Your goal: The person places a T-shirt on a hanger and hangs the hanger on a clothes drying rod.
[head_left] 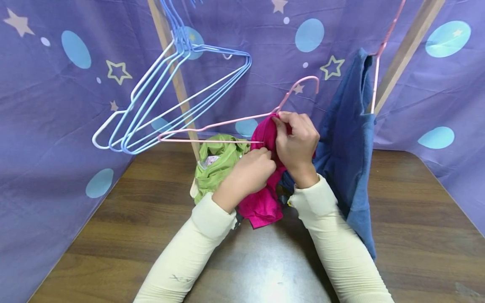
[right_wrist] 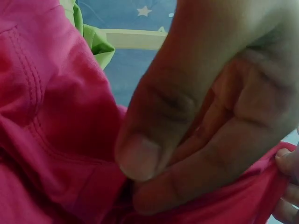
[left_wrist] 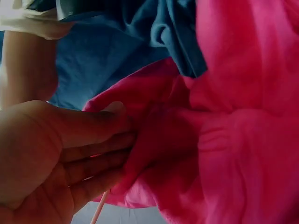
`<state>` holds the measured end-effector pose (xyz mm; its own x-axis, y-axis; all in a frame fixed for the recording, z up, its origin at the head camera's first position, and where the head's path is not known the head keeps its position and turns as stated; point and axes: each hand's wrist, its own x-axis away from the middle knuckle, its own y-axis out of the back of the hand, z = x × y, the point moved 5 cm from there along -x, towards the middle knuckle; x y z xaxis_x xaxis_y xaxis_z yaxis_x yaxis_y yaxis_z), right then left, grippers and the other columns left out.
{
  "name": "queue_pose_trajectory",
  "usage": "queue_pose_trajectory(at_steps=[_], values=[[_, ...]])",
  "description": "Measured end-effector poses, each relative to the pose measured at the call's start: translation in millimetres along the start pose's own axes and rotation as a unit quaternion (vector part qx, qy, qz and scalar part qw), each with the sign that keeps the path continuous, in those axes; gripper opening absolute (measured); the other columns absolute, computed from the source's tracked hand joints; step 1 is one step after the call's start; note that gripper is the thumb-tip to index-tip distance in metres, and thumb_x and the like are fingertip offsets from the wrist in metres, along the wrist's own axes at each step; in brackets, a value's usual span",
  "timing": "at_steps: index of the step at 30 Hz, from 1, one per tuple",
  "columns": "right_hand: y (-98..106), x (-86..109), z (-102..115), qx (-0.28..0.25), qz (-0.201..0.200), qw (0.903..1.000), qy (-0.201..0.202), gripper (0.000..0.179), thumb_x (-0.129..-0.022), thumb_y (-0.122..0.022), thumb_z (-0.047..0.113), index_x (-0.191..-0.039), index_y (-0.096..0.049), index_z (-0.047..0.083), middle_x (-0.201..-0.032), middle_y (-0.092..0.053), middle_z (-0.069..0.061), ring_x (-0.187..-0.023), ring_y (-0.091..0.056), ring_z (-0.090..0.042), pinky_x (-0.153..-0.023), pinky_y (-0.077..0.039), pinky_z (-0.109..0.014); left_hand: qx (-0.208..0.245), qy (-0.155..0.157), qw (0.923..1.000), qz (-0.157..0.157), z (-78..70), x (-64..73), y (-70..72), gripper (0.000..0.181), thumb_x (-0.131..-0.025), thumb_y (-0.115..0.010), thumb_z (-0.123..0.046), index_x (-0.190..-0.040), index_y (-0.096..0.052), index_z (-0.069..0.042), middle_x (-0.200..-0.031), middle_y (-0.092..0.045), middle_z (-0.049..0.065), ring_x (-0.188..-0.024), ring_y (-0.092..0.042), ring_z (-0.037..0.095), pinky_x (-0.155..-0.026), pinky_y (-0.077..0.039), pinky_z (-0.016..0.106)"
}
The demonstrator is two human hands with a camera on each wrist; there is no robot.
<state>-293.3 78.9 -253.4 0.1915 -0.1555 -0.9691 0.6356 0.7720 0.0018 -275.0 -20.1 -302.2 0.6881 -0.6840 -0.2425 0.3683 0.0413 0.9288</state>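
A bright pink garment [head_left: 265,206] with double rows of stitching hangs over one side of a pink wire hanger [head_left: 227,123], whose free arm points left. My right hand [head_left: 297,139] pinches the cloth between thumb and forefinger just below the hanger's hook. Lower down, my left hand [head_left: 248,172] holds the garment's edge near the hanger's bottom bar. In the left wrist view, the left thumb [left_wrist: 93,126] lies against the fingers with pink cloth between them. The right thumb [right_wrist: 140,156] presses the fabric in the right wrist view. Part of the garment is hidden behind my hands.
Several blue and white hangers [head_left: 182,50] hang at left by a wooden post [head_left: 161,25]. At right, a blue garment [head_left: 348,147] hangs from another pink hanger [head_left: 390,31], close to my right sleeve. A crumpled green garment [head_left: 216,170] lies on the wooden table [head_left: 144,198] behind my left hand.
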Motion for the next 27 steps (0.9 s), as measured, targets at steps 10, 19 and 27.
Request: queue_pose_trajectory(at_steps=[10,19,27], values=[[2,-0.9,-2,-0.003,-0.006,1.0000,0.005,0.013,-0.090,-0.077,0.009,-0.086,-0.073,-0.002,-0.089,-0.077,-0.012,-0.074,-0.066,-0.032,-0.068,-0.055,-0.047,-0.037,0.000,0.9992,-0.016,-11.5,-2.9,-9.1,0.019,-0.090,-0.069,-0.008,-0.078,-0.078,-0.020,-0.080,-0.072,-0.001,-0.089,-0.065,0.024,-0.079,-0.052,0.036],[5,-4.6,-4,-0.004,-0.016,0.9998,-0.010,0.015,-0.089,-0.078,0.008,-0.083,-0.073,-0.004,-0.088,-0.077,-0.013,-0.071,-0.065,-0.032,-0.065,-0.053,-0.046,-0.052,0.011,0.9978,-0.040,-3.0,-1.3,-6.0,0.021,-0.089,-0.069,-0.005,-0.081,-0.079,-0.022,-0.086,-0.072,-0.001,-0.089,-0.063,0.022,-0.075,-0.050,0.034],[8,-6.6,-8,0.001,-0.020,0.9995,-0.025,0.016,-0.089,-0.079,0.009,-0.082,-0.073,-0.004,-0.088,-0.077,-0.012,-0.070,-0.064,-0.032,-0.063,-0.050,-0.045,-0.039,0.041,0.9978,-0.033,1.2,-1.1,-4.4,0.011,-0.084,-0.074,-0.009,-0.084,-0.077,-0.020,-0.084,-0.073,-0.001,-0.087,-0.066,0.023,-0.074,-0.050,0.036]])
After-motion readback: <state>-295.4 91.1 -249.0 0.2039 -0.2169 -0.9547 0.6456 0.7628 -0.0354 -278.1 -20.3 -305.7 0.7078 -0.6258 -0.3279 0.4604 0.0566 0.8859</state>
